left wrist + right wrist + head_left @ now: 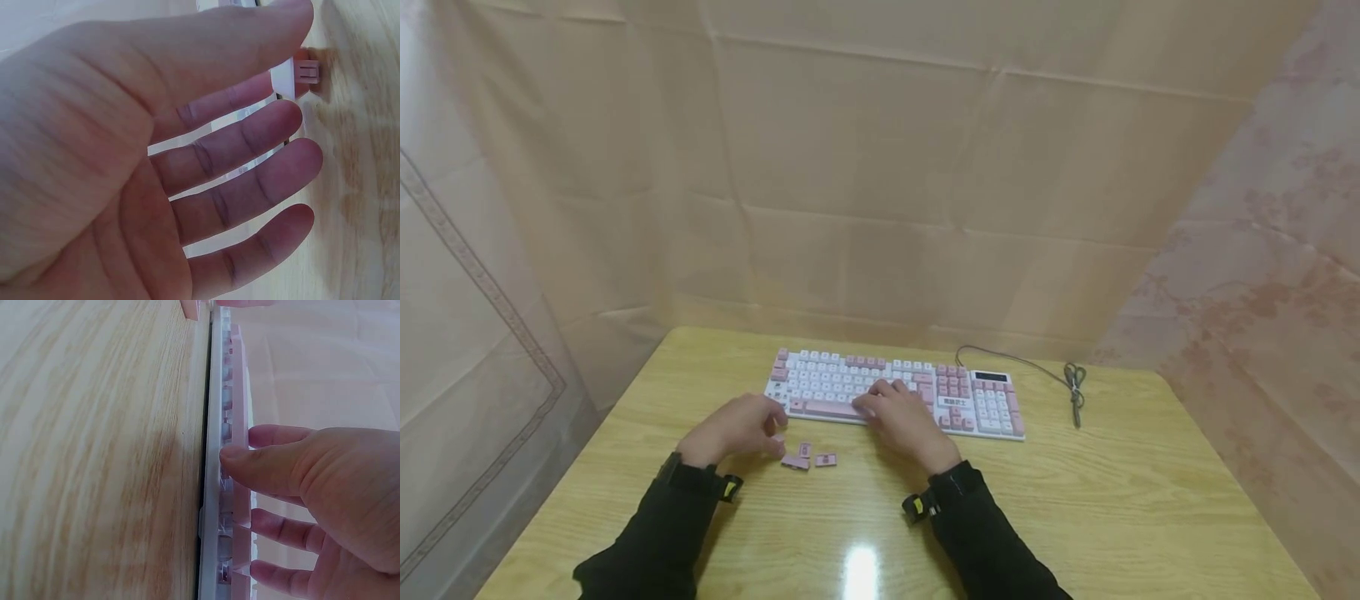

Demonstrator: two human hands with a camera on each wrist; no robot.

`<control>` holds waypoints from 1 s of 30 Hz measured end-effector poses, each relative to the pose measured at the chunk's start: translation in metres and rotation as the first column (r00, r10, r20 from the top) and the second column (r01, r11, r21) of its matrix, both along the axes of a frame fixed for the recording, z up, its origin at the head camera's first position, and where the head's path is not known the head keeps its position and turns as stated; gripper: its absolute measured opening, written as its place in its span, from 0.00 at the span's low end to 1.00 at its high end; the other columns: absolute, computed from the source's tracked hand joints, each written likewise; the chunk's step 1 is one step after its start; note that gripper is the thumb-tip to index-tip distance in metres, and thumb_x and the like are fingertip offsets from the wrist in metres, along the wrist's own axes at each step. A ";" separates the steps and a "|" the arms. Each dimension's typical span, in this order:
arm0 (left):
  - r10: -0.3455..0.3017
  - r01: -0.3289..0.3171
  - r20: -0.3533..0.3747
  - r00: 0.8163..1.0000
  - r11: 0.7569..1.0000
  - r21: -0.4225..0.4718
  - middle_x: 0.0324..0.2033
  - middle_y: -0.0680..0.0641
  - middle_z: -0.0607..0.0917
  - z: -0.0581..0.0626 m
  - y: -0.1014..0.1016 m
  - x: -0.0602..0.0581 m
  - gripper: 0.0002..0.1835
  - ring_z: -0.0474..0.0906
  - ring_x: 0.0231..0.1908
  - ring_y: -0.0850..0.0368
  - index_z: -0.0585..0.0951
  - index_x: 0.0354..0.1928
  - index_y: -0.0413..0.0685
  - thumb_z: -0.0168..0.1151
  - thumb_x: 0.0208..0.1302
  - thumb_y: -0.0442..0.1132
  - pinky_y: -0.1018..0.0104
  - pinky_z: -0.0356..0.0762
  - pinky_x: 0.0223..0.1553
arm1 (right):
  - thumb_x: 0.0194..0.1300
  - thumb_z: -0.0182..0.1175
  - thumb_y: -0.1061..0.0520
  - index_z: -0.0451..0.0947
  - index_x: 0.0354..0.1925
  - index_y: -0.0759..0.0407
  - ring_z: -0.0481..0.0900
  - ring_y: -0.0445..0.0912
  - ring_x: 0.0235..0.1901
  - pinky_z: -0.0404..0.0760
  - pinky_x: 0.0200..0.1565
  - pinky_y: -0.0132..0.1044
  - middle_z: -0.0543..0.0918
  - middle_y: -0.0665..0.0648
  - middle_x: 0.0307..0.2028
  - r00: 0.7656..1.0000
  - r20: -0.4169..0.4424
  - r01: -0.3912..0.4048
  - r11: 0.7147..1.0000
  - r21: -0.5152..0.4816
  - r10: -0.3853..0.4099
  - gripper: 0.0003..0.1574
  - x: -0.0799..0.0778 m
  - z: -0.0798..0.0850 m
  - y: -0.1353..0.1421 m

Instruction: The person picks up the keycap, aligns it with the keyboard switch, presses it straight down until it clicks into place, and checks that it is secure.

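Note:
On the table lies a pink-and-white keyboard (827,383). Bare switches show at its lower left corner. My left hand (741,429) is just left of its front edge. Thumb and index finger pinch a pink keycap (307,72), its stem turned toward the table; the other fingers are loosely bent. My right hand (898,417) holds the keyboard near the right end of the long pink space bar (827,408). In the right wrist view the thumb (247,464) presses the front side of the keys, while fingertips rest over their tops.
Three loose pink keycaps, one upright (805,450), one at the left (795,462) and one at the right (826,460), lie before the keyboard. Its bundled cable (1075,387) rests at the right. A beige curtain (850,208) hangs behind the wooden table (1112,500).

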State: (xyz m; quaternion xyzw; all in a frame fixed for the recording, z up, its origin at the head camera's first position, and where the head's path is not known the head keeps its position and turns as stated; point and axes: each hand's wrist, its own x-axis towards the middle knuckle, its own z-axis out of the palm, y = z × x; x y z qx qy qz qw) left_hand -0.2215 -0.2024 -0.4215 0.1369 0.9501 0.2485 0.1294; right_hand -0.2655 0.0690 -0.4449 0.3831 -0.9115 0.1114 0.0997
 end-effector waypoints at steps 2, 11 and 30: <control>-0.003 0.003 -0.004 1.000 1.000 -0.001 0.28 0.52 0.80 -0.001 0.000 0.000 0.16 0.74 0.29 0.58 0.83 0.39 0.47 0.73 0.46 0.40 0.58 0.74 0.37 | 0.62 0.61 0.58 0.81 0.51 0.48 0.73 0.49 0.43 0.75 0.42 0.42 0.79 0.53 0.44 1.000 -0.001 0.001 1.000 0.000 -0.001 0.17 0.000 0.001 0.000; 0.007 -0.007 -0.010 1.000 1.000 0.007 0.28 0.51 0.80 0.000 0.000 0.001 0.10 0.73 0.29 0.57 0.83 0.37 0.46 0.70 0.51 0.35 0.58 0.74 0.37 | 0.62 0.61 0.57 0.81 0.51 0.48 0.73 0.49 0.43 0.75 0.41 0.41 0.79 0.52 0.44 1.000 -0.009 0.005 1.000 0.014 -0.005 0.17 -0.001 -0.001 0.000; 0.010 -0.010 -0.038 0.999 1.000 -0.007 0.32 0.51 0.81 0.000 -0.003 0.000 0.10 0.73 0.32 0.57 0.84 0.38 0.46 0.67 0.52 0.29 0.56 0.75 0.41 | 0.62 0.61 0.58 0.81 0.51 0.48 0.73 0.49 0.43 0.74 0.42 0.42 0.79 0.52 0.44 1.000 0.010 0.009 1.000 0.019 -0.009 0.18 0.000 0.001 -0.001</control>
